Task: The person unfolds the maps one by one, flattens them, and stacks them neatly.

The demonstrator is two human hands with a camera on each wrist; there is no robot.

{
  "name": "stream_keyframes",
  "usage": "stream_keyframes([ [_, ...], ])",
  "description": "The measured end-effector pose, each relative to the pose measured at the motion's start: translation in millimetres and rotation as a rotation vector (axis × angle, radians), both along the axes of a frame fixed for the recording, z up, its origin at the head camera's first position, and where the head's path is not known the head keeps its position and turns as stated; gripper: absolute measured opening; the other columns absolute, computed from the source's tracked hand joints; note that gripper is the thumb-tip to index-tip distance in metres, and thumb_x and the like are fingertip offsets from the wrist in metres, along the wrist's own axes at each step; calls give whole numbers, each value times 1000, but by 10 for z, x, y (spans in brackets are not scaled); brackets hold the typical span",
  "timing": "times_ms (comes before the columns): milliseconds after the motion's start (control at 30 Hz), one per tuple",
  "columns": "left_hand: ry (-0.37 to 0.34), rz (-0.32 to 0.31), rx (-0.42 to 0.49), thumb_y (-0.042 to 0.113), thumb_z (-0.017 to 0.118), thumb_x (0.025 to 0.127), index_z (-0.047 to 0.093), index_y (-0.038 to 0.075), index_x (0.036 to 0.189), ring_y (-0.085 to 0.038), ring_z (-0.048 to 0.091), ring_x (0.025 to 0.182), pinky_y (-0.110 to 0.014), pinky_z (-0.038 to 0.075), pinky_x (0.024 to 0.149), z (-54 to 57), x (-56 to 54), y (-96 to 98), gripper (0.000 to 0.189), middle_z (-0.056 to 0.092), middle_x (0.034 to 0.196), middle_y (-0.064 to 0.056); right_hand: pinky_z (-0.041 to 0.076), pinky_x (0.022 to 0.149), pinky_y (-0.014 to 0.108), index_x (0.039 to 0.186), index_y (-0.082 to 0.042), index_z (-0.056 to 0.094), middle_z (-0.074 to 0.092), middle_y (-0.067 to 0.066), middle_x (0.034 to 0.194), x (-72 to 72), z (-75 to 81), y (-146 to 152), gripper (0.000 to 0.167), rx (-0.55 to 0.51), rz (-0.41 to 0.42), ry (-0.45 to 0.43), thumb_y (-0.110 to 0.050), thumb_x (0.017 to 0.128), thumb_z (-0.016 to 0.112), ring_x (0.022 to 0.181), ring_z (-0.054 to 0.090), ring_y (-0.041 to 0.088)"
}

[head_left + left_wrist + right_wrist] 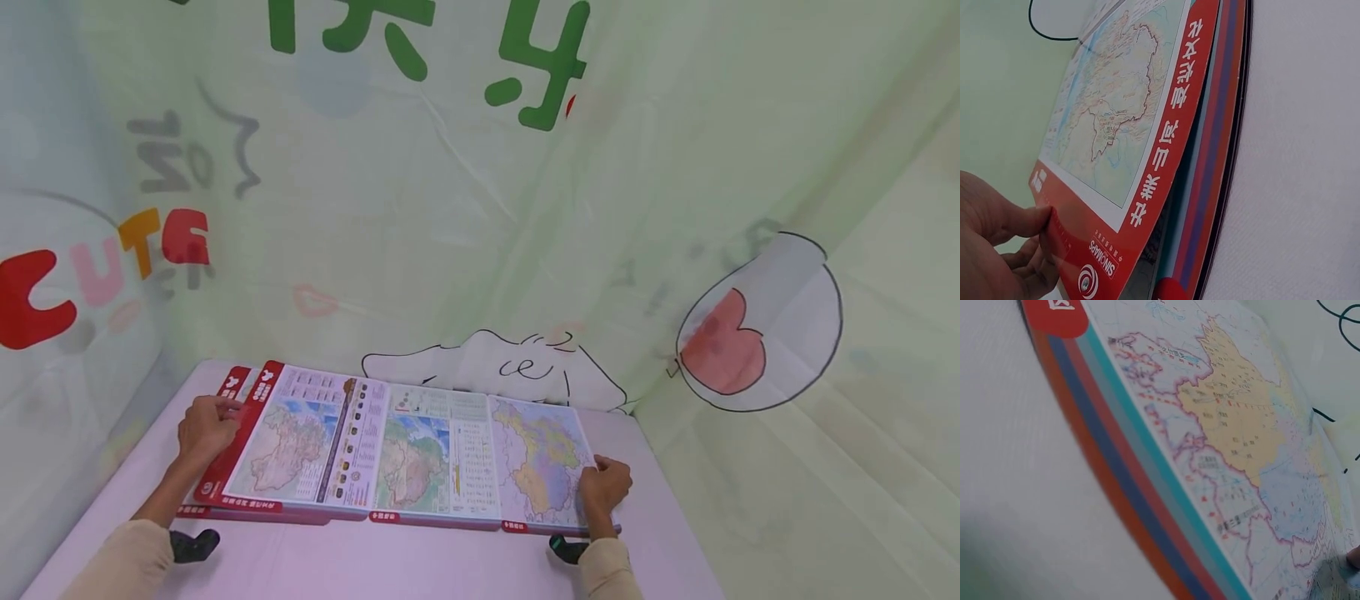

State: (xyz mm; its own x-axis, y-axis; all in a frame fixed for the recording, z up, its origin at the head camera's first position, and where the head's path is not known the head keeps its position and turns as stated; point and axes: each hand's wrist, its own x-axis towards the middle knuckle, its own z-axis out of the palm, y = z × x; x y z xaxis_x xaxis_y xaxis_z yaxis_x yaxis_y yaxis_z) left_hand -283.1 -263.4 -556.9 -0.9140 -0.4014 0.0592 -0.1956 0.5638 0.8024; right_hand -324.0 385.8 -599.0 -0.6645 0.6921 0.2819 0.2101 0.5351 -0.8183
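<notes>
A wide fold-out map book [438, 462] lies spread on the pale table, with several map panels and a red left border. At that border my left hand [206, 429] pinches the red edge; in the left wrist view the thumb of this hand [997, 231] is on top and the other fingers lie at the edge's underside. The red-bordered page [1116, 206] lifts slightly off the layers below. My right hand [606, 485] grips the book's right edge with curled fingers. In the right wrist view the map panel [1235, 425] fills much of the frame and only a fingertip shows.
Under the book's left side another red-edged sheet [232, 383] sticks out. The pale table [360, 567] extends in front. Printed cloth [450, 208] hangs behind and at both sides. Dark curved pieces of the wrist gear [193, 546] sit by each wrist.
</notes>
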Motion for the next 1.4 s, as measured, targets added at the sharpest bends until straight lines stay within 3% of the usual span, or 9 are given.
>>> stream_keyframes([
  [367,1,23,-13,6,71,97,65,-20,128,-57,73,97,-61,66,76,-72,86,-27,41,68,124,-44,49,106,65,120,15,75,73,39,117,-107,-150,47,38,-29,7,-26,8,87,56,113,66,55],
  [567,11,15,-131,10,74,95,66,-16,128,-55,71,100,-61,61,83,-97,131,-35,43,69,125,-42,44,98,70,124,5,78,77,31,121,-189,-288,128,42,111,-15,-120,-4,88,57,115,64,58],
  [700,35,28,-194,10,78,95,67,-13,129,-53,69,103,-61,59,84,-166,153,-50,43,69,127,-40,41,95,75,125,7,76,73,34,123,-166,-313,145,42,166,-14,-139,-8,90,57,117,58,61],
  [800,77,29,-202,11,77,97,67,-12,131,-51,70,100,-60,59,81,-205,155,-77,42,71,125,-39,41,95,77,134,14,65,64,43,128,-93,-177,89,45,231,-23,-168,-11,97,58,119,53,66],
  [967,168,-5,-268,9,70,102,63,-14,135,-51,67,95,-62,58,79,-272,196,-219,40,68,123,-41,36,105,75,155,12,46,52,46,141,157,416,-437,56,416,25,-179,-23,113,53,130,45,64],
  [1067,224,-34,-332,7,67,101,58,-13,141,-55,60,107,-72,55,88,-316,261,-318,45,60,135,-42,38,105,72,153,9,54,59,40,140,278,708,-919,53,522,206,-45,-23,111,60,130,50,60],
  [1200,255,-93,-414,6,70,97,50,-8,152,-59,50,127,-79,47,98,-385,324,-388,60,48,154,-38,47,95,65,144,-3,69,72,29,136,325,760,-1540,45,693,585,104,-26,106,70,118,65,50],
  [1300,242,-140,-436,7,71,95,47,-7,156,-58,47,135,-77,43,102,-441,356,-388,67,44,160,-36,50,100,65,152,-16,66,67,27,149,386,651,-2003,49,763,889,19,-37,108,66,127,66,47],
  [1400,220,-175,-446,9,69,97,47,-6,157,-56,44,139,-75,38,106,-501,375,-351,66,45,161,-35,43,114,74,164,-28,52,50,30,165,516,511,-2448,58,764,1073,-212,-52,111,55,148,52,54],
])
